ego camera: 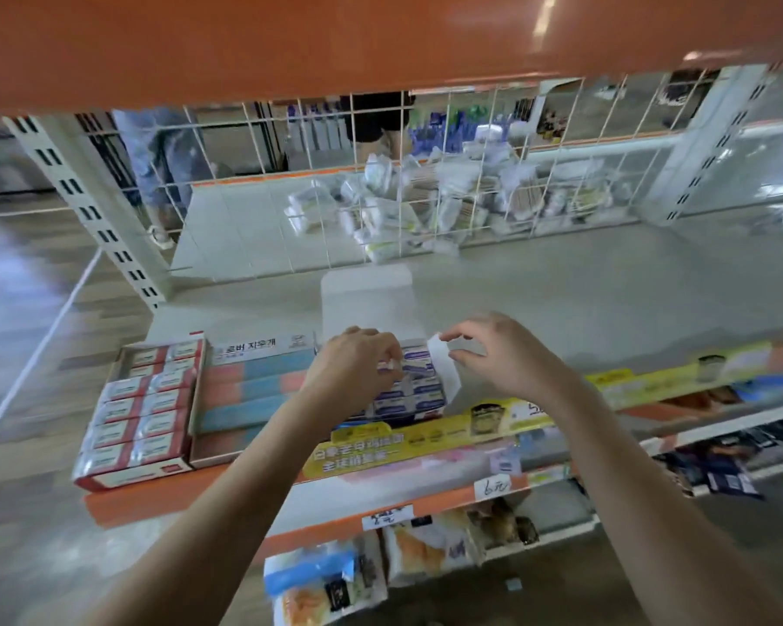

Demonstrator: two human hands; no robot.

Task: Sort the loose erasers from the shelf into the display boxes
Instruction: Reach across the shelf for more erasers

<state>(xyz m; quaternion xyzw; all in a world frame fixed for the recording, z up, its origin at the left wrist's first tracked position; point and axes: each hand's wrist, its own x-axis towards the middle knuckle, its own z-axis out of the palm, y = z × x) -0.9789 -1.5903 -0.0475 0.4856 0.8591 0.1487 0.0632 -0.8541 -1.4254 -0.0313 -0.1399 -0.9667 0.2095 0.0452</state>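
3 display boxes (254, 390) sit side by side on the shelf (606, 291).

Left hand (358, 365) and right hand (498, 354), fingers curled

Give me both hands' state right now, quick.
Left hand: pinching a small eraser over the display box.
Right hand: fingers curled, pinching the box's white side flap.
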